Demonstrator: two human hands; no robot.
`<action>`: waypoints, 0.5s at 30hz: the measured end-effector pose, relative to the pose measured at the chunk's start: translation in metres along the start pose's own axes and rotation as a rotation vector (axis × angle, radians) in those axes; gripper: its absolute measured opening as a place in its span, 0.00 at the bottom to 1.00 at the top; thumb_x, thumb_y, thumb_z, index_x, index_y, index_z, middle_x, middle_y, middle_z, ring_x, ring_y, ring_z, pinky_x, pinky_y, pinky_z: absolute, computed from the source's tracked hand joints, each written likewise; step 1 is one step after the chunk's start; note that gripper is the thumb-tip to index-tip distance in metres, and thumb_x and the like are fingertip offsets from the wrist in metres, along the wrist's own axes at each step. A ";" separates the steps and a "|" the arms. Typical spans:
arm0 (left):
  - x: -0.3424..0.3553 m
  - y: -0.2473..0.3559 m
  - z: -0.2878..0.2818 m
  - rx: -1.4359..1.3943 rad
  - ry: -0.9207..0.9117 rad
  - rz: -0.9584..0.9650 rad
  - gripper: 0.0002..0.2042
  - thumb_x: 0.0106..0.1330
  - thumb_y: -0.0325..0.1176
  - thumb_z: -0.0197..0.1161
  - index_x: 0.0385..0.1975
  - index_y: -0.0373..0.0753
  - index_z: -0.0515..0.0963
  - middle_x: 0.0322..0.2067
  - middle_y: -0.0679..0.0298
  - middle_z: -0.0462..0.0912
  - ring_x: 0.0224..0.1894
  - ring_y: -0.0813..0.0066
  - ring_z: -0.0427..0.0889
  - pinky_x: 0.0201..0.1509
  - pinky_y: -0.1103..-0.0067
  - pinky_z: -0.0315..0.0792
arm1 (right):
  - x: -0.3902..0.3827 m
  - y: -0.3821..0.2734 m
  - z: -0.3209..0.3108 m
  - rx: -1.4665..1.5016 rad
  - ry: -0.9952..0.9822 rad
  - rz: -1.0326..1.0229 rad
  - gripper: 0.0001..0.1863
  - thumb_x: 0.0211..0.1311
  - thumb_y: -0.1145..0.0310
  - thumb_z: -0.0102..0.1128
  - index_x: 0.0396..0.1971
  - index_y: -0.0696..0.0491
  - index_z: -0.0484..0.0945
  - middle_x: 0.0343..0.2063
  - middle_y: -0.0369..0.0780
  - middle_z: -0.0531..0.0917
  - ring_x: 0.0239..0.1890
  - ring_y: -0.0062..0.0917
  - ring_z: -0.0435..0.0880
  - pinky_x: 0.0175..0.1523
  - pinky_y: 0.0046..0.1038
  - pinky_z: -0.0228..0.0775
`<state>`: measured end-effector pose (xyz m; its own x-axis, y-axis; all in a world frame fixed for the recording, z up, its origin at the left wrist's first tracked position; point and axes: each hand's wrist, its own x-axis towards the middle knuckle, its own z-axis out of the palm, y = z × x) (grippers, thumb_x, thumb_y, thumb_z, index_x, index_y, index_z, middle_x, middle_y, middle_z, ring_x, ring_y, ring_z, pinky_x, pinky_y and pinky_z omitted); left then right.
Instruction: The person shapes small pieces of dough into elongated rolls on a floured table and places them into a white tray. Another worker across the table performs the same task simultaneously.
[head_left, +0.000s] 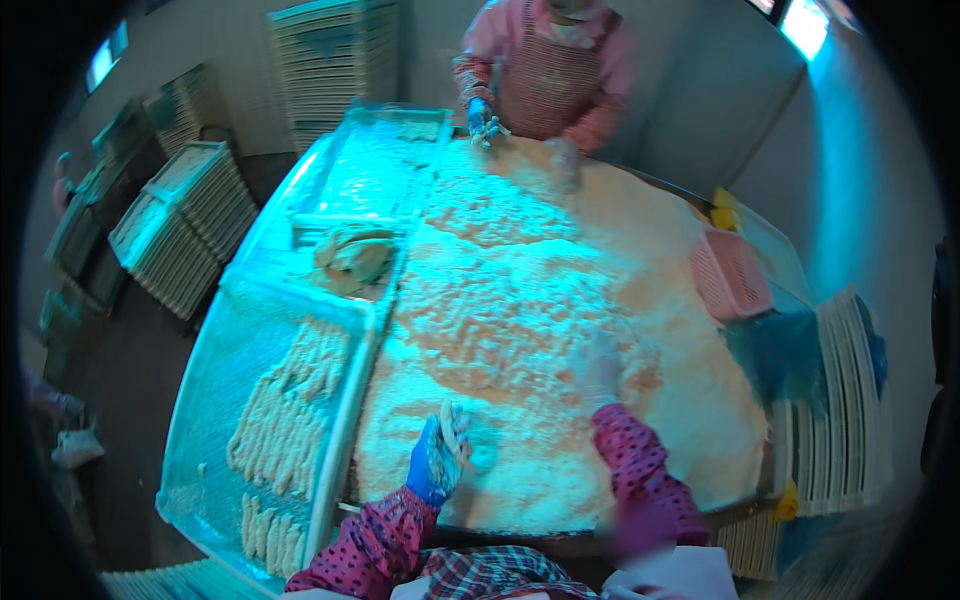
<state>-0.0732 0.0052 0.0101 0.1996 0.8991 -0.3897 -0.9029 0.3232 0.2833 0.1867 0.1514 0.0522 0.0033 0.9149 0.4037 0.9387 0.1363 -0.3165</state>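
My left hand [433, 465], in a blue glove dusted with crumbs, is closed around a pale coated strip [452, 432]; whether it holds more than one is hard to make out. It is low over the near left part of the crumb-covered table [540, 495]. Farther right, my right hand [598, 372] in a whitish glove touches or hovers over the heap of pale crumbs [500, 310]. Motion smears its fingers. Left of the table, a mesh-bottomed tray [212, 375] holds rows of coated strips [275, 430].
Across the table a co-worker [545, 75] has gloved hands in the crumbs. A second tray [385, 150] lies at the far left, a pale lump [355, 250] nearer. A pink basket [730, 275] sits at the right edge beside stacked trays [840, 410]. More stacks [185, 225] stand left.
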 end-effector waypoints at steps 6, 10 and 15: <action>0.066 0.175 -0.034 0.015 -0.051 0.581 0.22 0.69 0.48 0.46 0.58 0.43 0.62 0.45 0.61 0.73 0.42 0.75 0.73 0.46 0.76 0.70 | 0.017 0.006 0.028 -0.176 -0.064 0.003 0.11 0.45 0.66 0.63 0.27 0.52 0.72 0.23 0.41 0.78 0.30 0.38 0.79 0.35 0.41 0.69; 0.074 0.324 -0.119 1.145 0.564 0.984 0.20 0.70 0.43 0.44 0.55 0.35 0.65 0.38 0.64 0.76 0.36 0.78 0.73 0.43 0.77 0.68 | 0.025 -0.014 0.035 -0.063 -0.136 0.276 0.13 0.44 0.66 0.63 0.30 0.51 0.73 0.23 0.43 0.80 0.30 0.39 0.81 0.35 0.40 0.72; 0.096 0.313 -0.115 0.898 0.521 0.563 0.19 0.70 0.42 0.43 0.47 0.34 0.72 0.40 0.57 0.79 0.42 0.68 0.76 0.49 0.74 0.68 | 0.028 0.004 0.032 0.009 -0.012 0.258 0.13 0.44 0.65 0.65 0.30 0.52 0.73 0.23 0.42 0.80 0.29 0.38 0.80 0.35 0.38 0.72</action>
<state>-0.3807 0.1586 -0.0389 -0.5084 0.8195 -0.2646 -0.1815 0.1985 0.9632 0.1800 0.1898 0.0349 0.2382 0.9244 0.2980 0.9042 -0.0990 -0.4155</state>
